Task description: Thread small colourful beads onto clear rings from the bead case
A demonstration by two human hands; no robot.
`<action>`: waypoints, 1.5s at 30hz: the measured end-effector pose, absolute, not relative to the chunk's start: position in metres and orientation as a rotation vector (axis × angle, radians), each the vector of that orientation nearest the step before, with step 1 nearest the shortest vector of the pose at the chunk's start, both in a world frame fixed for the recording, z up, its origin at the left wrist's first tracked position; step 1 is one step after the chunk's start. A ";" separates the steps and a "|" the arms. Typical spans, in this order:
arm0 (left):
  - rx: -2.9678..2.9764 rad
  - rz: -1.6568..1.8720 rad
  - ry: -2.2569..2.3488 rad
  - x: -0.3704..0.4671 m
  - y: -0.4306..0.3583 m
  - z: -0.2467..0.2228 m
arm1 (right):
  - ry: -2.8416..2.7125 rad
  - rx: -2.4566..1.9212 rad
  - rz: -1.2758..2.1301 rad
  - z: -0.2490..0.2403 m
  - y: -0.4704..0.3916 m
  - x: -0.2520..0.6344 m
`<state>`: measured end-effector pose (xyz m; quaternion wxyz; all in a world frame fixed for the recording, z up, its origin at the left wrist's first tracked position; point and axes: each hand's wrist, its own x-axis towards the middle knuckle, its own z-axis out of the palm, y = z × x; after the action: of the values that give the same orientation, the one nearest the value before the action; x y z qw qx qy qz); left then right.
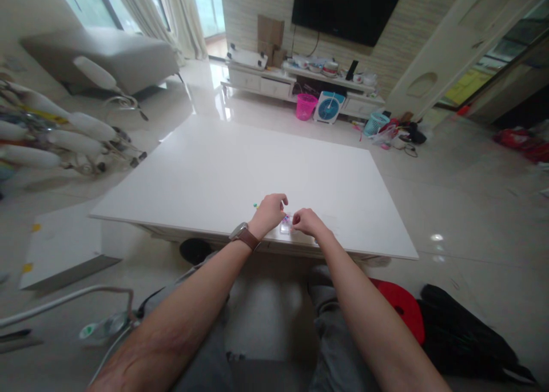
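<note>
Near the front edge of the white table (274,158), a small clear box (285,227) with tiny purple bits at its far end lies between my hands. My left hand (271,210), with a watch on its wrist, is just left of the box, fingers curled and bent over its far end; what they may hold is too small to tell. My right hand (306,222) is at the box's right side with its fingertips pinched together, and anything between them cannot be made out. A small green piece (255,205) lies left of my left hand.
Beyond the table stand a low white cabinet (274,87), a pink basket (305,106) and a blue fan (329,107). A red stool (401,306) and a black bag (467,335) are at the lower right.
</note>
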<state>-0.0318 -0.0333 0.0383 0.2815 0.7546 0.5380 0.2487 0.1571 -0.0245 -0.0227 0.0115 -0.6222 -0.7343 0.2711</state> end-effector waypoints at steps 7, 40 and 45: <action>2.034 0.688 1.421 -0.032 -0.032 0.034 | -2.395 -1.953 0.761 -0.021 -0.028 0.155; 2.046 0.655 1.418 -0.032 -0.033 0.035 | -2.489 -2.081 0.726 -0.005 -0.031 0.149; 2.053 0.643 1.423 -0.033 -0.032 0.034 | -2.544 -2.110 0.764 -0.001 -0.033 0.148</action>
<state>-0.0325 -0.0322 0.0343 0.2773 0.7646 0.5301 0.2397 0.1477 -0.0334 -0.0006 -0.1250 -0.6170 -0.7442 0.2234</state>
